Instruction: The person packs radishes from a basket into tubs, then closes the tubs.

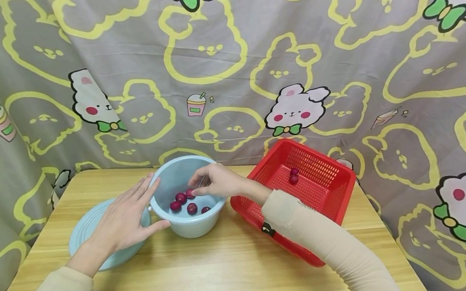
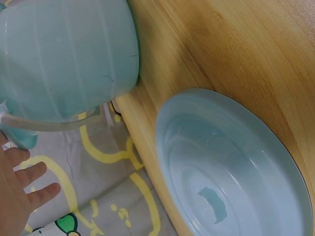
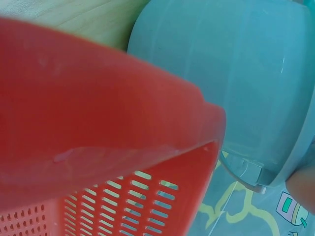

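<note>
A light-blue bucket (image 1: 199, 227) stands on the table with several small dark-red plums (image 1: 192, 208) at its bottom. My left hand (image 1: 127, 213) rests at the bucket's left rim, fingers stretched out and thumb spread. My right hand (image 1: 221, 180) reaches in over the right rim, fingers loosely bent. Its thumb tip is close to one plum (image 1: 189, 193); a gap shows between thumb and index finger, with nothing visible in it. On the right stands a red basket (image 1: 348, 185), with two plums (image 1: 294, 179) inside. My right forearm crosses above its near-left side.
A round light-blue lid (image 2: 236, 162) lies on the wooden table (image 1: 196, 282), left of the bucket and partly under my left hand. The bucket's handle (image 2: 54, 125) hangs at its side. A patterned grey curtain (image 1: 225, 70) hangs behind the table.
</note>
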Demonstrator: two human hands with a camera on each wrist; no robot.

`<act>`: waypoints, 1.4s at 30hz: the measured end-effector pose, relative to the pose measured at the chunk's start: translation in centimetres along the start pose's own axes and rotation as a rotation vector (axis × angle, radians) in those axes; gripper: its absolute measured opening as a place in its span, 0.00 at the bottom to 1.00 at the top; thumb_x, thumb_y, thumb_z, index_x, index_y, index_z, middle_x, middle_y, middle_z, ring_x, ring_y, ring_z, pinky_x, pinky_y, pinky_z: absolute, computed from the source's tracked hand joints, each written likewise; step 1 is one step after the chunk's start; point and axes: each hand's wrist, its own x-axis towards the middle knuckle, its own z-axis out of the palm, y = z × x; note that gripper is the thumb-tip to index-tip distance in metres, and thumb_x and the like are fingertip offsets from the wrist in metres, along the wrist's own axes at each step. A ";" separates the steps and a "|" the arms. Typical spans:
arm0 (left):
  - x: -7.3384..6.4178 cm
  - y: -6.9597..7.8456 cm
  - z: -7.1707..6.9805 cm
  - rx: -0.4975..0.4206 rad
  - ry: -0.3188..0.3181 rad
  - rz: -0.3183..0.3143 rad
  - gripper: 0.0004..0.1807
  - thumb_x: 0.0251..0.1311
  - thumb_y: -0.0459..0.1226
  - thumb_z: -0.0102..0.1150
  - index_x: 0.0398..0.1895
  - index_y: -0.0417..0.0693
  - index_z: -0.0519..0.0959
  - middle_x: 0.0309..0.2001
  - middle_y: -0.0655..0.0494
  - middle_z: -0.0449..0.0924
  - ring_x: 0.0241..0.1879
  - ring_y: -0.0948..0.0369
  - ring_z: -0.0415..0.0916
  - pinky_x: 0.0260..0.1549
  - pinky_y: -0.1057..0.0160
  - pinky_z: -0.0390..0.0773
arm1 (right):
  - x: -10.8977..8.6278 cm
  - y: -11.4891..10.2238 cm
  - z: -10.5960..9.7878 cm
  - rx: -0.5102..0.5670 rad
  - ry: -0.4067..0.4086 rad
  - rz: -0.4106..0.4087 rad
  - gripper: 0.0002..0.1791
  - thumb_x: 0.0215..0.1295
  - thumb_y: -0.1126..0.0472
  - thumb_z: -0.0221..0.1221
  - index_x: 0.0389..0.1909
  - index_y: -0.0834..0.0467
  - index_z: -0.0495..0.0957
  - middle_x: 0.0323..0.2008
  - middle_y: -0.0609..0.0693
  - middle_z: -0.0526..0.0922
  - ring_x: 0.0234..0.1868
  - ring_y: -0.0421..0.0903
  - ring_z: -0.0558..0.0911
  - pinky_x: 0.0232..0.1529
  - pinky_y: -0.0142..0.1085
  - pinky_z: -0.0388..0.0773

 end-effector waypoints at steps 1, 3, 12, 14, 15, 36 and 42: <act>0.0 0.0 0.0 0.000 -0.002 -0.001 0.59 0.62 0.70 0.60 0.87 0.51 0.49 0.86 0.43 0.50 0.82 0.39 0.58 0.74 0.33 0.69 | 0.0 0.0 0.0 0.002 0.000 0.001 0.15 0.69 0.58 0.70 0.53 0.58 0.87 0.48 0.50 0.92 0.44 0.37 0.88 0.50 0.23 0.84; 0.0 0.0 0.0 -0.002 -0.004 -0.002 0.59 0.62 0.70 0.60 0.87 0.51 0.49 0.86 0.44 0.50 0.82 0.39 0.58 0.74 0.33 0.68 | 0.0 0.0 0.0 0.005 0.000 0.005 0.15 0.70 0.57 0.70 0.54 0.59 0.87 0.48 0.50 0.92 0.45 0.37 0.88 0.51 0.24 0.84; 0.0 0.0 0.0 -0.004 -0.005 -0.001 0.60 0.62 0.70 0.60 0.87 0.51 0.48 0.86 0.44 0.49 0.82 0.39 0.58 0.73 0.32 0.68 | -0.1 0.0 -0.1 0.028 0.015 0.017 0.17 0.69 0.57 0.70 0.55 0.59 0.87 0.49 0.50 0.92 0.46 0.38 0.88 0.52 0.25 0.84; 0.0 0.0 0.0 -0.006 -0.001 -0.001 0.60 0.62 0.70 0.60 0.87 0.51 0.49 0.86 0.44 0.49 0.82 0.39 0.59 0.73 0.32 0.69 | -0.1 0.0 -0.1 0.038 0.014 0.016 0.16 0.69 0.58 0.70 0.55 0.59 0.87 0.49 0.50 0.92 0.46 0.38 0.89 0.52 0.25 0.85; 0.0 0.0 0.0 -0.008 0.004 -0.002 0.60 0.62 0.70 0.61 0.87 0.51 0.49 0.86 0.44 0.50 0.81 0.39 0.59 0.73 0.32 0.69 | -0.1 0.0 -0.1 0.042 0.013 0.015 0.16 0.69 0.58 0.70 0.55 0.60 0.87 0.49 0.51 0.92 0.46 0.38 0.89 0.52 0.25 0.85; 0.0 -0.1 -0.1 0.001 0.010 0.010 0.59 0.62 0.70 0.61 0.87 0.49 0.51 0.86 0.43 0.51 0.81 0.39 0.60 0.73 0.33 0.70 | -1.8 -0.6 -1.5 0.080 0.052 -0.032 0.14 0.69 0.59 0.69 0.53 0.57 0.87 0.49 0.50 0.91 0.47 0.41 0.89 0.53 0.29 0.86; 0.0 -0.1 0.0 0.001 0.012 0.010 0.59 0.62 0.70 0.61 0.87 0.50 0.51 0.86 0.43 0.51 0.81 0.39 0.60 0.73 0.33 0.70 | -2.7 -0.5 -2.3 0.097 0.082 -0.049 0.14 0.68 0.60 0.71 0.52 0.58 0.87 0.48 0.52 0.92 0.45 0.41 0.89 0.53 0.34 0.89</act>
